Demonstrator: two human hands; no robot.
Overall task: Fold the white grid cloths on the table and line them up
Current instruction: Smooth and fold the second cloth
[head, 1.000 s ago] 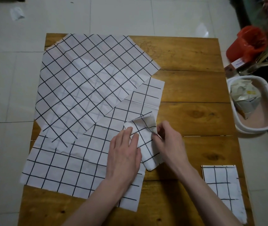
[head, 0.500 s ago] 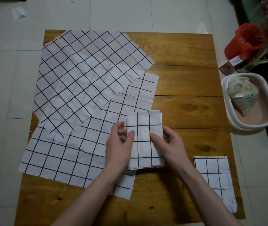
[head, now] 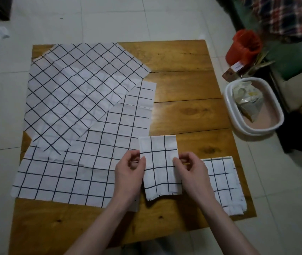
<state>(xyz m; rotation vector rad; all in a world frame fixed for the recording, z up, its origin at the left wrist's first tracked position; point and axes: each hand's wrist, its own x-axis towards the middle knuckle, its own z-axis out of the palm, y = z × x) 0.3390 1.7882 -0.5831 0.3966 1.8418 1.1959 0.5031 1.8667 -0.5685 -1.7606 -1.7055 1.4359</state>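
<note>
A wooden counter (head: 183,85) stands on a pale tiled floor (head: 109,17), seen from above. Far beyond the left hand (head: 128,173), a large white cloth with a fine diagonal grid (head: 80,92) lies spread flat, its left edge hanging past the counter. Partly under it, and running to just beside and beneath the left hand, a second unfolded grid cloth (head: 84,173) lies open. Well off past the right hand (head: 192,172), on the floor, sits a white oval tub (head: 238,126) holding a crumpled carton (head: 247,102), with a red bag-lined bin (head: 244,46) beyond it. Just to the outer side of the right hand, partly behind the wrist, a folded grid cloth (head: 223,183) rests near the counter's edge. Between the two hands is the small folded cloth (head: 159,168), a narrow rectangle pointing away from the person. Each hand pinches one long edge of it, thumb on top and fingers curled beneath, so both hands are grasping this cloth
</note>
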